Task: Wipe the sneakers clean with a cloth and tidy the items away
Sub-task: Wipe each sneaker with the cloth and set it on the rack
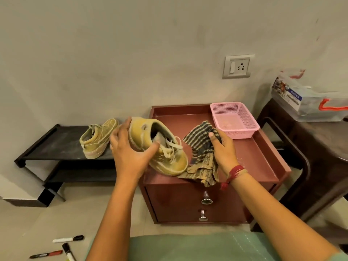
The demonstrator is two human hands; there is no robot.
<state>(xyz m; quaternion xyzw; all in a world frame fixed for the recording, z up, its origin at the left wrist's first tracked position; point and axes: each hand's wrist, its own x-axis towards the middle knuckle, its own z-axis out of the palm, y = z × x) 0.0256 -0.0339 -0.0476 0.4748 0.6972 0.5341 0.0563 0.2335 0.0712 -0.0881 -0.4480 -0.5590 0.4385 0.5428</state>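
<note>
Left hand (130,153) grips sneaker (170,162); right hand (225,149) holds striped cloth (199,147). Pink basket (244,133) stands just beside the cloth; second sneaker (96,142) rests on black rack (56,145).

Matt canvas sneaker (162,147), woven cloth (201,153), plastic mesh basket (244,117)

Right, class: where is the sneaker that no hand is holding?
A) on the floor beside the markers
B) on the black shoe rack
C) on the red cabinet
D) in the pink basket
B: the loose sneaker sits on the black shoe rack, left of the cabinet.
</note>
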